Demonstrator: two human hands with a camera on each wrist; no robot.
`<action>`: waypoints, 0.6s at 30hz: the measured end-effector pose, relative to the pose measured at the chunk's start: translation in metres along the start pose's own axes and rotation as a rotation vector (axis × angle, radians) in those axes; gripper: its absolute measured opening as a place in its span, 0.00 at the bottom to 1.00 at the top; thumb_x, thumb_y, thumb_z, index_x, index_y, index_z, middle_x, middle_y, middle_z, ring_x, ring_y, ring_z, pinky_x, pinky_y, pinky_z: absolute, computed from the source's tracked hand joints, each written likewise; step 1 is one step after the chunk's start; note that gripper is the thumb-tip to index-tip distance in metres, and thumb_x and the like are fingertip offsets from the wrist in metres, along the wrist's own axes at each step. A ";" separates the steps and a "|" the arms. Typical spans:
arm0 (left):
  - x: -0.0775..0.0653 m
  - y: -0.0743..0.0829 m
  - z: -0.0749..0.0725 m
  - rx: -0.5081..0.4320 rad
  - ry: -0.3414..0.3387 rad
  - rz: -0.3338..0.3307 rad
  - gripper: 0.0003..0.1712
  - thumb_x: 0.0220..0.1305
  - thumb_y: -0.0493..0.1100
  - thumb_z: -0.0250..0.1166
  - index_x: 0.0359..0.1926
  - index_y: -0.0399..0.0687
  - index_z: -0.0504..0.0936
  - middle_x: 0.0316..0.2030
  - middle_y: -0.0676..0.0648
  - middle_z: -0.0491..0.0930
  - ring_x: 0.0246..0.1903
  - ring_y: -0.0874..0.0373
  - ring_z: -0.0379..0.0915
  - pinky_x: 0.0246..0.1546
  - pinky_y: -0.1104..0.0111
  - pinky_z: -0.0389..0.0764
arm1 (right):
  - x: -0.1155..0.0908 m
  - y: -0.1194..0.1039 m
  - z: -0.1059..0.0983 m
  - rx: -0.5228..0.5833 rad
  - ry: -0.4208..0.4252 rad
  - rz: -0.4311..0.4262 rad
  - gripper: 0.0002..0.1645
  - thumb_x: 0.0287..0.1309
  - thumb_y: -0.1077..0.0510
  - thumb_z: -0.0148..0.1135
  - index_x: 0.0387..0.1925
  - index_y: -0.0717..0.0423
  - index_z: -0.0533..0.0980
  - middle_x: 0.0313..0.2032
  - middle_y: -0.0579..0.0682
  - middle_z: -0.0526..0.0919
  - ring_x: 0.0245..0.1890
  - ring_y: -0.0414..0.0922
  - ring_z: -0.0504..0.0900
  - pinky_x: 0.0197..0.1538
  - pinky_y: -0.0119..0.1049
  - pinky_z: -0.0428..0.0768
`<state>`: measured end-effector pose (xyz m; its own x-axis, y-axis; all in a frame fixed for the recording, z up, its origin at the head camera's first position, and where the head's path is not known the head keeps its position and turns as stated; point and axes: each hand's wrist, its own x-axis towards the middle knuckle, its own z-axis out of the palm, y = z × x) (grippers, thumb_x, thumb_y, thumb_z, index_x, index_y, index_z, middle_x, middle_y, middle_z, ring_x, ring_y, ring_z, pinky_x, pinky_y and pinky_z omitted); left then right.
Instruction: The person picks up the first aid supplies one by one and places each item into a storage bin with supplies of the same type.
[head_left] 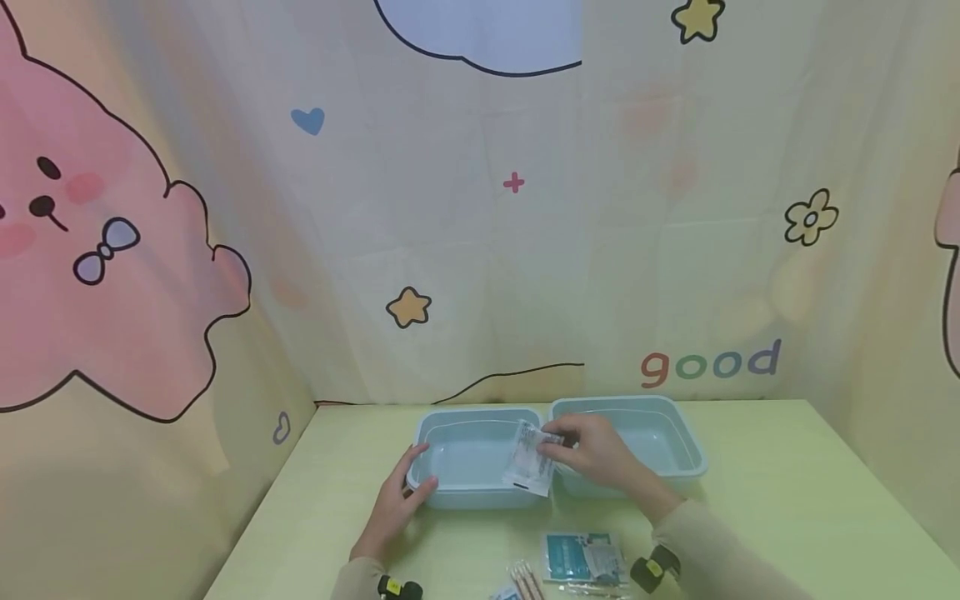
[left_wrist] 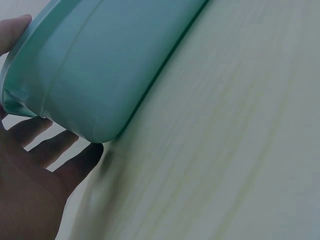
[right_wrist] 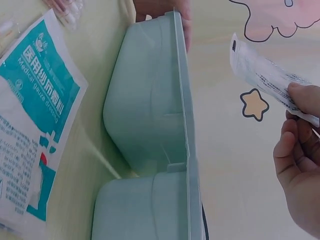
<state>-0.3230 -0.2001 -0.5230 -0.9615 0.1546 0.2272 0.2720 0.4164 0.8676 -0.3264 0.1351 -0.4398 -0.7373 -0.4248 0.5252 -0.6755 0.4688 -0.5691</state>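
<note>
My right hand [head_left: 592,450] pinches a small white printed packet [head_left: 531,463] between thumb and fingers. It holds the packet over the right end of the left light-blue plastic bin [head_left: 480,498]. In the right wrist view the packet [right_wrist: 265,75] is slightly bent, above the bins' rims. My left hand [head_left: 393,504] grips the left end of that same bin, thumb at the front of the rim and fingers toward the back. Seen from the left wrist, the fingers [left_wrist: 82,162] lie against the end wall of the bin [left_wrist: 110,65].
A second light-blue bin [head_left: 678,475] stands close on the right. Nearer to me on the pale yellow-green table [head_left: 300,533] lie a teal-and-white medical gauze dressing packet [head_left: 573,557] and a bundle of cotton swabs [head_left: 527,581]. A printed curtain [head_left: 480,250] hangs behind.
</note>
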 end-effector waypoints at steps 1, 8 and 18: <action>-0.001 0.001 0.000 -0.002 0.000 -0.002 0.35 0.68 0.50 0.61 0.72 0.49 0.62 0.74 0.32 0.50 0.71 0.32 0.51 0.65 0.40 0.63 | 0.001 -0.001 0.001 -0.002 0.010 0.000 0.09 0.55 0.58 0.70 0.38 0.57 0.84 0.31 0.46 0.85 0.29 0.33 0.79 0.33 0.28 0.82; -0.001 0.000 -0.001 -0.018 -0.004 0.000 0.35 0.68 0.50 0.61 0.72 0.50 0.62 0.74 0.32 0.49 0.70 0.31 0.52 0.65 0.39 0.63 | 0.006 -0.008 0.005 0.006 0.042 0.031 0.08 0.55 0.58 0.70 0.37 0.55 0.84 0.30 0.43 0.84 0.28 0.32 0.78 0.32 0.27 0.81; -0.002 0.003 -0.003 -0.005 -0.008 -0.004 0.35 0.68 0.50 0.61 0.72 0.50 0.62 0.74 0.33 0.50 0.71 0.33 0.51 0.66 0.40 0.62 | 0.009 -0.015 0.006 -0.007 0.069 0.080 0.07 0.53 0.57 0.71 0.35 0.53 0.84 0.30 0.42 0.84 0.27 0.32 0.77 0.32 0.27 0.80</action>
<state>-0.3203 -0.2018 -0.5198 -0.9624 0.1595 0.2200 0.2674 0.4125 0.8708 -0.3231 0.1192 -0.4302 -0.7869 -0.3315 0.5206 -0.6141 0.5043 -0.6071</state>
